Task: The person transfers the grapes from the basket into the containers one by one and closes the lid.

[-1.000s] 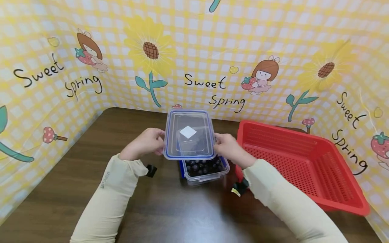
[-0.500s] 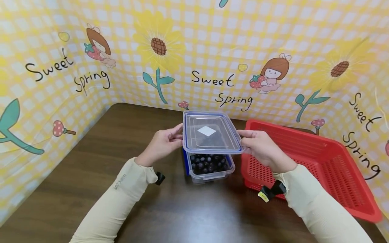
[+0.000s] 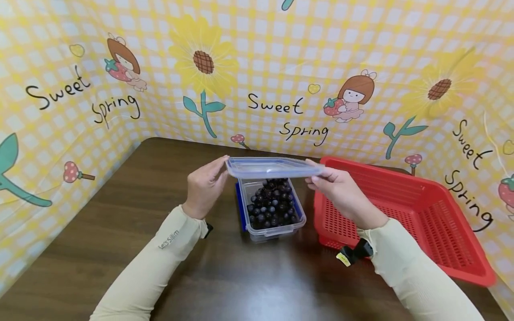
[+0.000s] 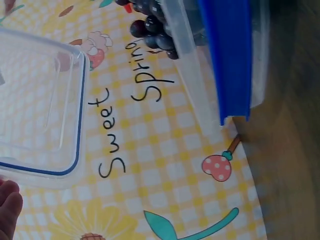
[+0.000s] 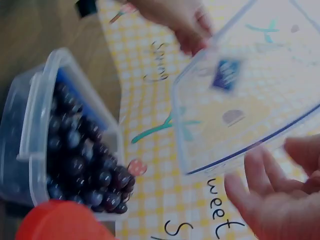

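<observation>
A clear plastic lid (image 3: pixel 273 168) with a blue seal is raised above a food box, tilted nearly edge-on in the head view. My left hand (image 3: pixel 204 189) pinches its left edge; my right hand (image 3: pixel 345 194) grips its right edge between thumb and fingers. Below and nearer to me, the clear box (image 3: pixel 277 232) stands uncovered on the table, filled with dark grapes (image 3: pixel 273 207). A blue side clip (image 3: pixel 242 209) hangs down on its left. In the right wrist view, a small square label (image 5: pixel 226 74) shows through the lid (image 5: pixel 210 115).
To the right of the box stands a red perforated plastic basket (image 3: pixel 373 185), close to my right forearm. The brown wooden table (image 3: pixel 160 178) ends at a yellow checked cloth backdrop (image 3: pixel 273 53) at the back and sides.
The lid has risen and tilted from showing its top to nearly edge-on, uncovering more grapes. Earlier it shifted right with both hands relative to the box.
</observation>
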### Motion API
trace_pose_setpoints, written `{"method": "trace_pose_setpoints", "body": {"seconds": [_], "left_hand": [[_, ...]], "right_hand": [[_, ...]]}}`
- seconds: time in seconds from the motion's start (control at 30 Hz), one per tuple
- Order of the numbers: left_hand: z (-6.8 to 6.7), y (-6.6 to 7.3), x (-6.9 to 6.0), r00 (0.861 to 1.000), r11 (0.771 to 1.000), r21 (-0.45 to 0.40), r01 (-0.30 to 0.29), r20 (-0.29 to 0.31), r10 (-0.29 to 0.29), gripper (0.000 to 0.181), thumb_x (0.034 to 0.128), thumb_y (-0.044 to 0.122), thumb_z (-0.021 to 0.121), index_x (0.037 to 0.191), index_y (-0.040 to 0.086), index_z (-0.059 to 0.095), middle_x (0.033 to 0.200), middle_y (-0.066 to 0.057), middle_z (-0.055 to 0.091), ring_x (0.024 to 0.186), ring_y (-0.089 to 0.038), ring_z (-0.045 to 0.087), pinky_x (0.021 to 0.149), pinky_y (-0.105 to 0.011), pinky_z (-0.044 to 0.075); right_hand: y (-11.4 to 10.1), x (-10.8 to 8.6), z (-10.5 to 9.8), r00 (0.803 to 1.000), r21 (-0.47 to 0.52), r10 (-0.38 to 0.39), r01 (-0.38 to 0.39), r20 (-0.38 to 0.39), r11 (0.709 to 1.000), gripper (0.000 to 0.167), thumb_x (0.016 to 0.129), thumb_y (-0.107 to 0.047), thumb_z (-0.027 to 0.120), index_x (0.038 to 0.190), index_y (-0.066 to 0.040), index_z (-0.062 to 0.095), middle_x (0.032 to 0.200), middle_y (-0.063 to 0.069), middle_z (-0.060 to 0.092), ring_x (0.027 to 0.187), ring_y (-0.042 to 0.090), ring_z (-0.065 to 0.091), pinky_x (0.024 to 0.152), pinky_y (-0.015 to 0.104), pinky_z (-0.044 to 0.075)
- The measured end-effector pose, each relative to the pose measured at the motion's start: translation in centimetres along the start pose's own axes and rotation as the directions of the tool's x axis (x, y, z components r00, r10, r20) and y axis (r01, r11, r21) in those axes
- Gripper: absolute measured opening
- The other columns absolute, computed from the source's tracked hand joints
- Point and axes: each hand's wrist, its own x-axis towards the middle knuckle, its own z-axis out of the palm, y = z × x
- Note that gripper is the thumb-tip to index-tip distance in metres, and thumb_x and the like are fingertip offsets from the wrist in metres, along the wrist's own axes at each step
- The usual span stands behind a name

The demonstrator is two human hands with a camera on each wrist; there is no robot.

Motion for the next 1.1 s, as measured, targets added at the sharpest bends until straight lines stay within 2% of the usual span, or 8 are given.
{"method": "trace_pose_setpoints", "body": {"seconds": [0.13, 0.23, 0.4, 0.6, 0.7, 0.77, 0.9, 1.1], "left_hand": [[0.1, 0.6, 0.5, 0.999, 1.0, -0.004, 0.02, -0.046, -0.02, 0.057, 0.096, 0.043, 0.052, 0.096, -0.011, 0.07, 0.091, -0.022, 0.071, 0.077, -0.034, 0.07, 0.065, -0.044, 0.056], [0.0, 1.2, 0.9, 0.998, 0.999, -0.02, 0.036, -0.055, -0.037, 0.055, 0.095, 0.044, 0.053, 0.095, -0.008, 0.071, 0.081, -0.018, 0.071, 0.064, -0.027, 0.068, 0.055, -0.04, 0.054], [-0.1, 2.2, 1.3, 0.994, 0.988, -0.116, 0.102, -0.026, -0.106, 0.044, 0.0907, 0.036, 0.062, 0.097, -0.006, 0.071, 0.076, -0.014, 0.071, 0.06, -0.023, 0.066, 0.053, -0.033, 0.052], [-0.3, 3.2, 2.1, 0.97, 0.956, -0.165, 0.241, 0.01, -0.242, 0.035, 0.0748, 0.004, 0.08, 0.105, -0.009, 0.07, 0.075, -0.016, 0.071, 0.061, -0.025, 0.068, 0.058, -0.024, 0.054], [-0.1, 3.3, 2.4, 0.954, 0.94, -0.165, 0.299, 0.048, -0.295, 0.036, 0.073, 0.0, 0.081, 0.106, -0.01, 0.069, 0.066, -0.014, 0.068, 0.05, -0.018, 0.06, 0.049, -0.018, 0.046], [0.1, 3.2, 2.4, 0.937, 0.924, -0.162, 0.347, 0.09, -0.337, 0.034, 0.0753, 0.002, 0.08, 0.105, -0.011, 0.069, 0.061, -0.012, 0.065, 0.045, -0.012, 0.052, 0.045, -0.016, 0.038], [0.5, 2.9, 2.1, 0.863, 0.864, -0.115, 0.49, 0.205, -0.462, 0.029, 0.0802, 0.008, 0.077, 0.103, -0.01, 0.071, 0.056, -0.01, 0.061, 0.044, -0.005, 0.043, 0.043, -0.016, 0.032], [0.7, 2.4, 1.8, 0.641, 0.693, -0.025, 0.72, 0.406, -0.651, 0.028, 0.0869, 0.018, 0.072, 0.101, -0.006, 0.072, 0.058, -0.008, 0.065, 0.048, -0.014, 0.059, 0.043, -0.019, 0.042]], "right_hand": [[0.8, 1.0, 0.5, 0.987, -0.242, -0.138, 0.116, -0.077, 0.963, 0.046, 0.091, -0.003, 0.064, 0.135, 0.002, 0.053, 0.149, 0.01, 0.039, 0.131, 0.025, 0.039, 0.106, 0.045, 0.034], [1.2, 1.8, 1.4, 0.957, -0.311, -0.21, 0.141, -0.201, 0.94, 0.045, 0.086, -0.006, 0.071, 0.13, 0.001, 0.059, 0.137, 0.011, 0.053, 0.123, 0.018, 0.048, 0.093, 0.035, 0.045], [2.0, 2.4, 3.1, 0.846, -0.288, -0.323, 0.212, -0.424, 0.934, 0.041, 0.081, -0.005, 0.076, 0.119, 0.002, 0.065, 0.104, 0.019, 0.069, 0.079, 0.003, 0.058, 0.06, 0.016, 0.041], [2.2, 2.7, 3.5, 0.737, -0.36, -0.468, 0.318, -0.488, 0.877, 0.044, 0.079, -0.004, 0.078, 0.121, 0.0, 0.066, 0.093, 0.02, 0.071, 0.075, -0.006, 0.058, 0.059, 0.014, 0.043], [1.9, 2.9, 3.2, 0.731, -0.402, -0.482, 0.304, -0.483, 0.864, 0.043, 0.081, -0.006, 0.077, 0.122, 0.0, 0.065, 0.09, 0.02, 0.07, 0.071, -0.001, 0.056, 0.055, 0.013, 0.04], [1.7, 3.1, 3.1, 0.757, -0.411, -0.448, 0.259, -0.476, 0.874, 0.041, 0.082, -0.008, 0.076, 0.121, 0.0, 0.065, 0.089, 0.019, 0.07, 0.071, 0.004, 0.058, 0.056, 0.012, 0.042], [1.6, 3.6, 2.7, 0.843, -0.424, -0.315, 0.116, -0.436, 0.898, 0.04, 0.086, -0.013, 0.072, 0.123, 0.0, 0.065, 0.092, 0.019, 0.071, 0.079, 0.02, 0.064, 0.063, 0.018, 0.048], [1.4, 4.3, 2.1, 0.952, -0.435, -0.053, -0.088, -0.302, 0.896, 0.044, 0.088, -0.011, 0.069, 0.13, 0.001, 0.059, 0.108, 0.02, 0.068, 0.095, 0.029, 0.067, 0.078, 0.037, 0.055]]}}
